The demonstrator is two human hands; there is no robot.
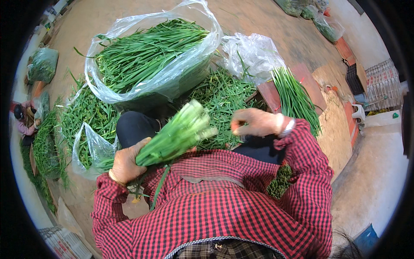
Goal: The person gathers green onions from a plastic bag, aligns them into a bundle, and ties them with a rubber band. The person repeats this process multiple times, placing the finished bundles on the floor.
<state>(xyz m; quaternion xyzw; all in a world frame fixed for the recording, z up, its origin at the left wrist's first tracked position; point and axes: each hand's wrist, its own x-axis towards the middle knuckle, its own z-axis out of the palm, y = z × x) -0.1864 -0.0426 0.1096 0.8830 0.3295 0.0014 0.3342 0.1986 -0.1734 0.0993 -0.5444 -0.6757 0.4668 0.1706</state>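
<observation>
My left hand point(127, 162) is closed around a bundle of green garlic chives point(174, 136), whose pale cut ends point up and to the right, a little blurred. To the right of those ends is my right hand point(257, 123), fingers curled, with a small orange-red spot at the fingertips that I cannot identify. Beyond my right wrist another bunch of chives point(296, 97) lies across a reddish board point(307, 81). A large clear plastic bag point(181, 74) full of chives point(152, 51) stands in front of me. Loose green leaves point(223, 100) are heaped between the bag and my lap.
Crumpled clear plastic point(252, 55) lies right of the big bag. A small plastic bag point(93, 145) sits by my left knee. Another person point(26, 119) sits at the far left near piled greens point(47, 152). A black crate point(354, 77) and filled bags point(328, 27) stand at right.
</observation>
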